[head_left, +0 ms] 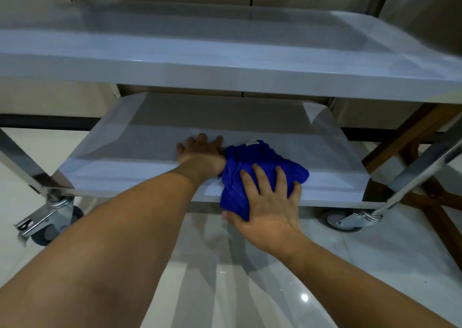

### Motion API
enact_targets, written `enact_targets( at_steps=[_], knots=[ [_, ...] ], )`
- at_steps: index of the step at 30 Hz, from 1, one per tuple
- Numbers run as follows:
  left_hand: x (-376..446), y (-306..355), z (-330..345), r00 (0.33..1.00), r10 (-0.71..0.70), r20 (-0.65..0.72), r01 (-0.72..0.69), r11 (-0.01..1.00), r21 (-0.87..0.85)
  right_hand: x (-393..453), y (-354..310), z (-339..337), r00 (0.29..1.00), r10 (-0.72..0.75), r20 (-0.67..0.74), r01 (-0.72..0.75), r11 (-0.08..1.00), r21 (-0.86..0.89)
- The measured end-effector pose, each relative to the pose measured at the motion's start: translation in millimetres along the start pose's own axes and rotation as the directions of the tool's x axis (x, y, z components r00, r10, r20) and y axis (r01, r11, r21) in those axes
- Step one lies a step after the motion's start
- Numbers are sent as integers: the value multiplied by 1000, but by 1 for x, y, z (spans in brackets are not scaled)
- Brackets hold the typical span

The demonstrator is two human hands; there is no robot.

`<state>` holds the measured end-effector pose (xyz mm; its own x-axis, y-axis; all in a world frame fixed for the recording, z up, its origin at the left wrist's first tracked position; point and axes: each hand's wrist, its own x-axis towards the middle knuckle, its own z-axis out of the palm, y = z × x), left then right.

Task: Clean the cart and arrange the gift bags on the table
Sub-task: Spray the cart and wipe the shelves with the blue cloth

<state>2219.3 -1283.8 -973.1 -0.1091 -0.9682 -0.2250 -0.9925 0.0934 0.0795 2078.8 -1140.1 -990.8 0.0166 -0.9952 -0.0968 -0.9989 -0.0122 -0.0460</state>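
Cleaning is midway: the right hand grips a blue cloth on the cart's lower shelf, the left hand rests flat, and no gift bags show.

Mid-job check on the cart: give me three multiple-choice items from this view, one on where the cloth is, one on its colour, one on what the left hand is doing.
1. Where does the cloth lie?
A. On the top shelf
B. On the lower shelf, at its near edge
C. On the floor

2. What colour is the cloth?
A. Blue
B. Yellow
C. White

3. How is the left hand placed?
A. Gripping a cart leg
B. Holding up a gift bag
C. Resting flat on the lower shelf, fingers straight

Answers:
1 B: the cloth sits bunched on the lower shelf and drapes over its front edge under the right hand; the top shelf carries nothing visible.
2 A: it is deep blue against the steel.
3 C: the palm is down beside the cloth, holding nothing.
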Motion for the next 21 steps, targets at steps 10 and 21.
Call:
enact_targets(
  at_steps=[10,21],
  knots=[
    [-16,-93,27,963,126,-237,-129,992,3,6,4,3,994,-23,-110,28,998,49],
    [-17,-90,30,928,155,-339,-183,982,-53,48,-47,-5,949,-268,-167,262,963,-53]
  ],
)
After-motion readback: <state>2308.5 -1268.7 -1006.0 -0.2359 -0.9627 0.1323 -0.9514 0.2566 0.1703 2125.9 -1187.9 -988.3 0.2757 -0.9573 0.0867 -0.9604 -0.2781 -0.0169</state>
